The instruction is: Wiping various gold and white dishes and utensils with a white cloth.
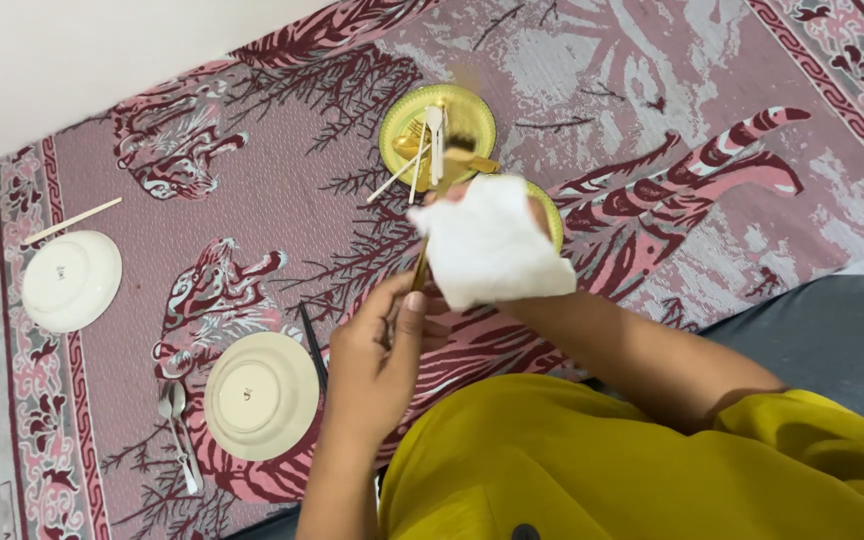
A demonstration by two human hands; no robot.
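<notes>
A red tiger-patterned cloth [652,120] covers the surface beside a pale wall [72,60].

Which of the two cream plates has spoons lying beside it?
The nearer cream plate, beside the left hand, has two silver spoons at its left. The far-left plate has only a pale stick above it.

Soft white cloth [492,245] rubs a glossy gold metal utensil [430,225] over a woven mat [652,120].
</notes>
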